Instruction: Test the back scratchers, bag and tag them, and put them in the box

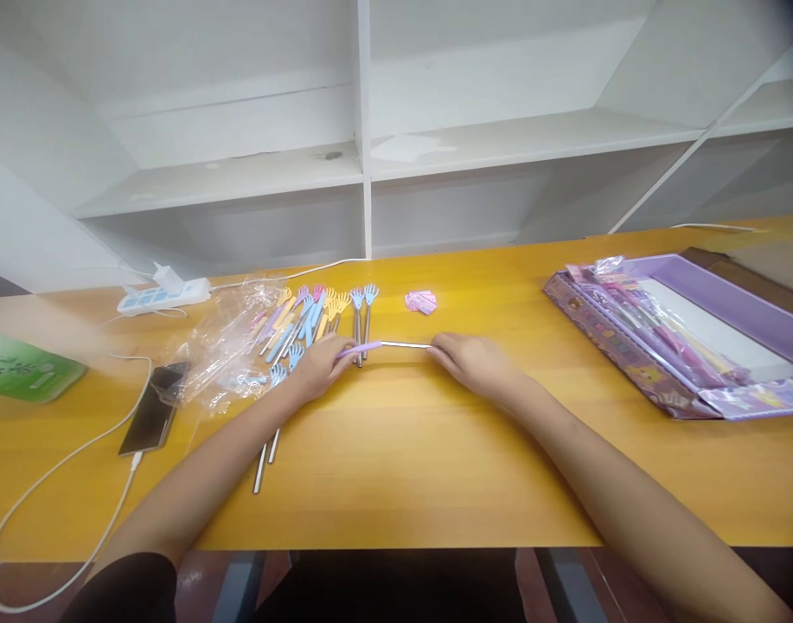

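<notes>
My left hand (319,367) is closed around the purple handle of a back scratcher (404,345), whose silver rod runs level across to my right hand. Fingers of my right hand (469,360) are pinched on the rod's other end, and that end is hidden in them. Just beyond my left hand lies a pile of back scratchers (300,320) with blue, yellow, purple and pink claw heads. Two blue-headed back scratchers (363,303) lie side by side right of the pile. More blue ones lie partly under my left forearm, their silver rods (261,467) sticking out.
Clear plastic bags (218,346) lie left of the pile, near a phone (155,411) on a white cable. Behind are a power strip (159,296) and white shelving. Small pink cards (421,301) lie ahead. At right, a purple box (629,363) holds wrapped items. A green package (29,368) is far left.
</notes>
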{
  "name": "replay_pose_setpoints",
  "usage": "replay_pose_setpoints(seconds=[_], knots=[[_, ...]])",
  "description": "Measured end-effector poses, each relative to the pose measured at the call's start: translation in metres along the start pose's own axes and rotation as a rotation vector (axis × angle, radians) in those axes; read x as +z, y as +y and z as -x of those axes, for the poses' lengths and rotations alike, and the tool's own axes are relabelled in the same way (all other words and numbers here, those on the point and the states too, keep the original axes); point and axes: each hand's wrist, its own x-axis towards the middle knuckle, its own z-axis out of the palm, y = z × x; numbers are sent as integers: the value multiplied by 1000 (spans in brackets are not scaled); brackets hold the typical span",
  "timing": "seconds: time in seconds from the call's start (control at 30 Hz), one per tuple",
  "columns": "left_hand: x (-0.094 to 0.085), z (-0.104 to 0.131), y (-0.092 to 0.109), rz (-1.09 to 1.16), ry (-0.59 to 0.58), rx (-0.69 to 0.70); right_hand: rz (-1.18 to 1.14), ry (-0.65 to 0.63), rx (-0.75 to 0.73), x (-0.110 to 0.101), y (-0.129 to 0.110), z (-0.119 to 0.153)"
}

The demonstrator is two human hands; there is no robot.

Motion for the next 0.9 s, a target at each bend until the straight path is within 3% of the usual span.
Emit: replay_pose_setpoints(seconds=[0.27, 0.47, 0.77, 0.9], knots=[[2, 1, -4, 18, -17, 89, 120, 172, -188, -3, 5, 4], [2, 4, -4, 41, -54, 95, 129, 191, -231, 2, 7, 4], [-5, 1, -4, -144, -110, 157, 73, 172, -199, -7, 5, 4], [-21, -4, -3, -293, -12, 209, 36, 233, -95, -21, 26, 8]])
